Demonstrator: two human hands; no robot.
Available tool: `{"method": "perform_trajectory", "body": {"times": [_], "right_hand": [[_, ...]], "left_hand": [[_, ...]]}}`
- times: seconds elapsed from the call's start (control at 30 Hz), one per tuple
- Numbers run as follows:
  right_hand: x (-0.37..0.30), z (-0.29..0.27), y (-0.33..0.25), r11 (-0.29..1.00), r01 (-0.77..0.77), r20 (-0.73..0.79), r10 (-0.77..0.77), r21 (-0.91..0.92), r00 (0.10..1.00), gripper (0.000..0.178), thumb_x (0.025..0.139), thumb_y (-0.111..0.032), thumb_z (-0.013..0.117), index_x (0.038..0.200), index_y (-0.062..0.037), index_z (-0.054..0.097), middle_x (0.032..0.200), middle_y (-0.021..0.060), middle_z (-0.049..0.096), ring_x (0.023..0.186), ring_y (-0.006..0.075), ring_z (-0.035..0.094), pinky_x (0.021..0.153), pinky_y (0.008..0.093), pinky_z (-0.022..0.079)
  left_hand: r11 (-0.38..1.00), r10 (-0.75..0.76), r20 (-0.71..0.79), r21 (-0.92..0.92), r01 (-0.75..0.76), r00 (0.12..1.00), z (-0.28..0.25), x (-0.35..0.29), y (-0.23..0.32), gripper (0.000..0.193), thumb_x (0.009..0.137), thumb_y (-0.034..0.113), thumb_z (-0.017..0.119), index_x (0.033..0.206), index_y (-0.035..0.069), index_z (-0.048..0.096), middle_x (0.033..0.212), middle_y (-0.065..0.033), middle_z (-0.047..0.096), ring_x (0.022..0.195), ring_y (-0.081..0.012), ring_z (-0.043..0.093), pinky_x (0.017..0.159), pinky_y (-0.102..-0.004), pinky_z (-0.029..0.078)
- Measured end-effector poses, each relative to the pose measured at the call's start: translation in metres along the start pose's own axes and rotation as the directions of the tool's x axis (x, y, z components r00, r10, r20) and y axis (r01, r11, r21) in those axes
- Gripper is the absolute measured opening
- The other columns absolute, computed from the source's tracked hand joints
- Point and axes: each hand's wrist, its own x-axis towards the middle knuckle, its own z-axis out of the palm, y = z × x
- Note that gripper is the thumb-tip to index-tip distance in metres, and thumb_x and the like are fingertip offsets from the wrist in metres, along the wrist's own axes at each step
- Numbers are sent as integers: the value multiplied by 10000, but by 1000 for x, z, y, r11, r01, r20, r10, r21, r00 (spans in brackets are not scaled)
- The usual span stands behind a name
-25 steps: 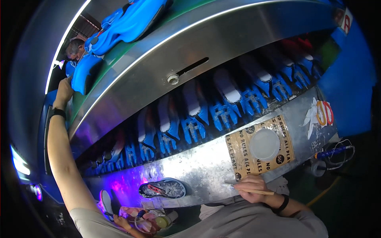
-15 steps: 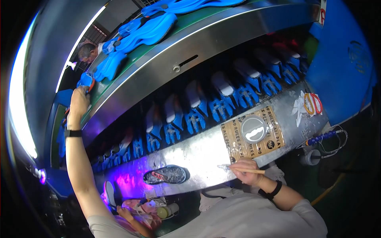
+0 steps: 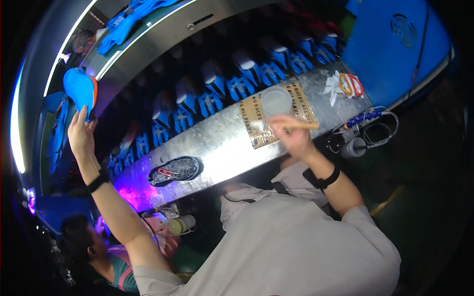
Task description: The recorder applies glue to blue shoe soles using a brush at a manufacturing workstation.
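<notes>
Raised at the far left, my left hand (image 3: 82, 132) pinches one end of a blue shoe sole (image 3: 78, 88) with an orange edge, holding it above the bench's left end. My right hand (image 3: 295, 140) grips a brush (image 3: 307, 126) by its wooden handle; the pale tip points left, over the cardboard (image 3: 258, 140). Just beyond that hand, a round grey tub (image 3: 275, 102) stands on the cardboard. To the left on the metal bench lies a dark insole-shaped piece (image 3: 187, 169) with a red mark on it.
Behind the metal bench (image 3: 222, 157), several blue shoe parts (image 3: 210, 102) stand in a row under a conveyor. Scissors with orange and red handles (image 3: 351, 85) lie on white paper at the right end. A co-worker (image 3: 79, 234) sits at lower left; another person (image 3: 83, 42) is beyond.
My left hand has drawn back from the conveyor and now holds up the blue sole. My right hand has moved with the brush up beside the tub. The whole view has shifted.
</notes>
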Motion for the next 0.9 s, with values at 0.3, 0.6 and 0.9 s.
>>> {"method": "perform_trajectory", "body": {"times": [0.3,0.6,0.9], "right_hand": [[54,-46,-9,875,-108,52,150,-472,987,211,923,-252,652,950,-55,722,636,97,631,585,172,634,575,331,470],[53,-35,-33,934,-104,-17,105,-342,994,156,901,-183,664,905,-37,718,762,126,700,651,242,682,618,332,513],[16,-2,-47,990,-22,198,50,-142,979,150,916,-99,674,1018,0,725,954,109,739,840,191,705,759,313,552]], "left_hand": [[755,-382,154,-517,404,911,109,-242,-92,454,897,157,620,1265,-95,536,1195,-197,642,1064,-299,670,923,-427,556],[-8,-213,765,-623,782,607,143,-349,-136,840,931,489,555,1548,-14,289,1509,-333,389,1347,-502,460,950,-571,528],[293,-307,602,-677,675,737,146,-344,-135,1002,819,264,788,1590,48,187,1511,-178,430,1378,-336,464,1158,-479,379]]}}
